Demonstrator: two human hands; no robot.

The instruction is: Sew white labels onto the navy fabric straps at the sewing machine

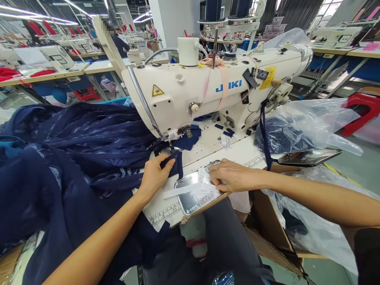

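My left hand point(157, 173) pinches the edge of a navy fabric piece point(177, 164) between thumb and fingers, just in front of the sewing machine's needle area point(170, 145). To the right, my right hand point(230, 175) rests over a shiny metal tray point(188, 204), its fingers curled together at the white printed labels point(204, 178) lying there. The fingertips are partly hidden, but they appear closed on a label. A white strip point(178, 191) lies across the tray's left side. A large heap of navy cloth point(74, 158) spreads left of my left hand.
The white sewing machine point(178, 91) stands across the table. Navy scraps point(228, 132) and a small label point(226, 141) lie on its bed. At right are a plastic bag point(285, 126), a dark tray point(310, 156) and a cardboard box point(270, 225). A red stool point(362, 111) stands beyond.
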